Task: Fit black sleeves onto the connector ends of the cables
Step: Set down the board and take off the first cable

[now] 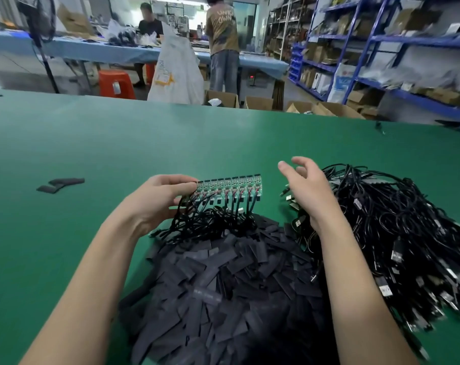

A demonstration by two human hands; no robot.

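**A strip of boards in my left hand, no sleeve picked yet**

My left hand (160,196) pinches the left end of a strip of small circuit boards (230,187), thumb on top and fingers curled beneath, so the row stands out toward 3 o'clock from my fingertips. A black cable hangs from each board, with red leads at the joints, down into the tangle (210,222) at 6 o'clock of the strip. My right hand (306,192) is empty, fingers spread and loosely bent, hovering just to the right of the strip's free end, apart from it.

To do this step well, I judge I should keep the strip level and steady, take one flat sleeve from the heap of black sleeves (223,280) at 6 o'clock of both hands, open its mouth between thumb and forefinger, and slide it squarely over a single board so the leads are not bent. Working from the free end inward should keep my grip undisturbed.

The big bundle of black cables (397,233) with plug ends lies at 3 o'clock of my right hand, touching the wrist. Two stray sleeves (61,184) lie on the green table (171,138) at 9 o'clock, well apart.
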